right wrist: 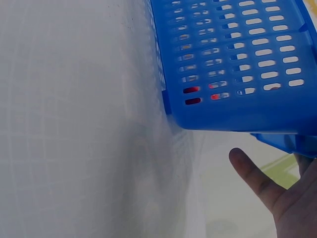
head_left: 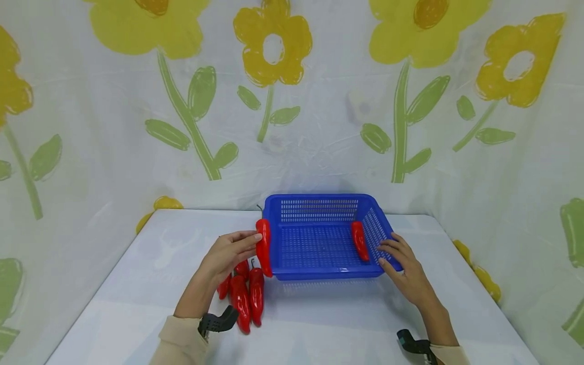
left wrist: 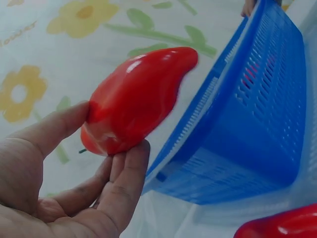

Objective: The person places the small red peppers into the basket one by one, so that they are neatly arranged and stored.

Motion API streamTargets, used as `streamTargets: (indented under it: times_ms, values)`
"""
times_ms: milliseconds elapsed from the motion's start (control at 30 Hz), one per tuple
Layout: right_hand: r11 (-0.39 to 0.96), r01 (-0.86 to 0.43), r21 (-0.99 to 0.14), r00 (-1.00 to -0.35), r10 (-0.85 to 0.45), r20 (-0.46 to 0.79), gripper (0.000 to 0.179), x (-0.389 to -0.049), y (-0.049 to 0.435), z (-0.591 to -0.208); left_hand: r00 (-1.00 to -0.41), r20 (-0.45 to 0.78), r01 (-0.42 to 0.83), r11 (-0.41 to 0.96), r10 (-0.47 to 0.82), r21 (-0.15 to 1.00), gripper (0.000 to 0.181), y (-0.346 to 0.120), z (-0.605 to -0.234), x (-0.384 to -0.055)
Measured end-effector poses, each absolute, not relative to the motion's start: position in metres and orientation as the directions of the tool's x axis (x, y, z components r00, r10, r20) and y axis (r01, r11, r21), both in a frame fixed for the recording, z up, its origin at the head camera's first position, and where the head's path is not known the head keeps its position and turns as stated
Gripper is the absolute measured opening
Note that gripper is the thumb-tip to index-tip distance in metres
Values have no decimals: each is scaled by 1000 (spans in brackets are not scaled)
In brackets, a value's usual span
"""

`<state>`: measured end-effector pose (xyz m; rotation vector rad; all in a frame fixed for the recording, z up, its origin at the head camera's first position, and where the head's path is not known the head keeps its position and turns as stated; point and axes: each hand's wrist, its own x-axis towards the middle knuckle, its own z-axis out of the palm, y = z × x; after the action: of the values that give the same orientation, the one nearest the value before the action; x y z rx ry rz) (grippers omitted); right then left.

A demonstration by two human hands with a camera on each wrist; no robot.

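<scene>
My left hand [head_left: 228, 253] pinches a glossy red pepper [head_left: 263, 248] between thumb and fingers, beside the left rim of a blue plastic basket [head_left: 324, 275]. The left wrist view shows this held pepper [left wrist: 133, 101] near its stem end, its tip pointing away from the palm. Inside the basket, another red pepper [head_left: 359, 241] leans near the right wall. My right hand [head_left: 410, 279] rests its fingers over the basket's right rim; in the right wrist view one extended digit [right wrist: 257, 181] stands apart from the perforated wall. Several red peppers [head_left: 240, 301] lie below my left hand.
The white table [head_left: 328, 324] carries the basket at its far side. Behind it hangs a pale cloth [head_left: 319, 126] printed with yellow flowers. A dark wrist-worn device [head_left: 219, 320] sits on the left wrist, and another [head_left: 412, 343] on the right.
</scene>
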<state>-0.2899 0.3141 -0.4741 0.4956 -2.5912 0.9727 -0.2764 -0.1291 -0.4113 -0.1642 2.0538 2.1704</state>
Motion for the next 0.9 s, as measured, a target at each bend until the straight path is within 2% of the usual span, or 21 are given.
streamTargets:
  times_ms: [667,900]
  values:
    - [710,-431,-557,-884,-208,419,35,-291,314,-475,-975,-139,-152,-65,174,986,52,-96,-370,-313]
    - [700,-428,-571,-888,-211,408,37,-291,316,-474,-962,-176,-197,-83,209,977,45,-78,-363,-320]
